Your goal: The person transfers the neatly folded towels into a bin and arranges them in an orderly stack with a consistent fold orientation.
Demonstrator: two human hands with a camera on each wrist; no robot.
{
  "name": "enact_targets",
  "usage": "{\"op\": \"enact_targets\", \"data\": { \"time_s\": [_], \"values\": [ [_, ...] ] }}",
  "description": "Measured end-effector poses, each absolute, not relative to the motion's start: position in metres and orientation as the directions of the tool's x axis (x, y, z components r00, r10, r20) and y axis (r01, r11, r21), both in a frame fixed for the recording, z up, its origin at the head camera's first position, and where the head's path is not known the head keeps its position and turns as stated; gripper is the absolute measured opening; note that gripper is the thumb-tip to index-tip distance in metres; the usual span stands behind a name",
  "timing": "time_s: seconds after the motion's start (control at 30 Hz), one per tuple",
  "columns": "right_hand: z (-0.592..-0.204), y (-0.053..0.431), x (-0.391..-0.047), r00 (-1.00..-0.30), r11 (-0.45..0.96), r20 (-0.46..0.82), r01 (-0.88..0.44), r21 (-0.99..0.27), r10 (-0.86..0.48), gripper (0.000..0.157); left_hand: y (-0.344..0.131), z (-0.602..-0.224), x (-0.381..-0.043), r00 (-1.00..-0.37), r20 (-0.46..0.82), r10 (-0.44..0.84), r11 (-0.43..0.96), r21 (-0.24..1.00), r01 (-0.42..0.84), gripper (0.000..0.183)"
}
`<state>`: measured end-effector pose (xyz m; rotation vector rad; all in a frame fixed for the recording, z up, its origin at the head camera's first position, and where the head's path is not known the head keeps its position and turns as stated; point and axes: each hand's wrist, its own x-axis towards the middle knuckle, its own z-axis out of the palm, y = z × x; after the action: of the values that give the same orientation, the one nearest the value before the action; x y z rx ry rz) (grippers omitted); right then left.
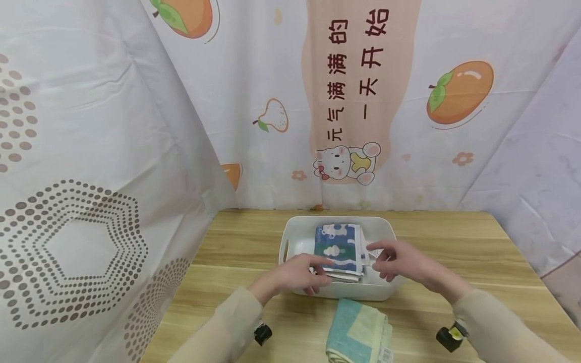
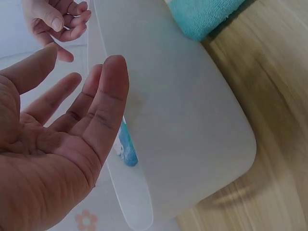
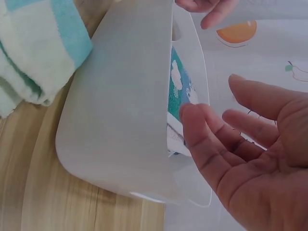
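A folded blue towel [image 1: 339, 247] with green and white patterns lies inside a white plastic basket [image 1: 295, 220]. My left hand [image 1: 301, 275] is over the basket's near left rim, beside the towel, its fingers loosely bent and holding nothing. On the other side, my right hand [image 1: 397, 258] hovers over the basket's right part, fingers relaxed, also holding nothing. Both wrist views show bare palms and spread fingers close to the basket wall. In front of the basket, a folded teal and cream towel [image 1: 356, 330] lies on the table, apart from both hands.
The wooden table [image 1: 236, 237] extends on either side of the basket. A printed curtain [image 1: 272, 166] with fruit and lettering hangs behind the far table edge, and another patterned sheet [image 1: 104, 151] hangs along the left.
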<state>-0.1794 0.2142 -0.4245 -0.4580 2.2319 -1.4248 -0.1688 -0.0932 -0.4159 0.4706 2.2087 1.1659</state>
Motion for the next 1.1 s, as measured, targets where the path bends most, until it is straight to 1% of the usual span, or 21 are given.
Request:
{"op": "enact_targets", "data": {
  "time_s": [0.13,0.37,0.5,0.6,0.83,1.1],
  "values": [
    [-0.425,0.220,-0.175,-0.828,0.391,-0.205,-0.018,-0.920,-0.522,0.055,-0.092,-0.418,-0.166,-0.736,-0.349,0.580,0.541,0.841,0.027,0.036],
    [-0.426,0.231,-0.167,-0.800,0.368,-0.219,-0.002,-0.930,-0.559,0.041,-0.091,-0.420,-0.160,-0.696,-0.360,0.621,0.527,0.850,0.031,0.025],
    [-0.428,0.237,-0.161,-0.778,0.335,-0.218,0.011,-0.942,-0.590,0.035,-0.090,-0.423,-0.156,-0.668,-0.363,0.649,0.521,0.852,0.043,0.022],
    [-0.430,0.242,-0.157,-0.757,0.315,-0.218,0.017,-0.949,-0.616,0.034,-0.090,-0.428,-0.152,-0.645,-0.374,0.667,0.519,0.854,0.042,0.021],
    [-0.440,0.249,-0.148,-0.718,0.313,-0.229,0.017,-0.950,-0.657,0.030,-0.089,-0.445,-0.145,-0.601,-0.406,0.688,0.526,0.850,0.028,0.028],
    [-0.453,0.250,-0.138,-0.696,0.342,-0.215,-0.046,-0.939,-0.685,0.027,-0.090,-0.462,-0.139,-0.594,-0.433,0.678,0.541,0.841,0.004,0.028]
  ]
}}
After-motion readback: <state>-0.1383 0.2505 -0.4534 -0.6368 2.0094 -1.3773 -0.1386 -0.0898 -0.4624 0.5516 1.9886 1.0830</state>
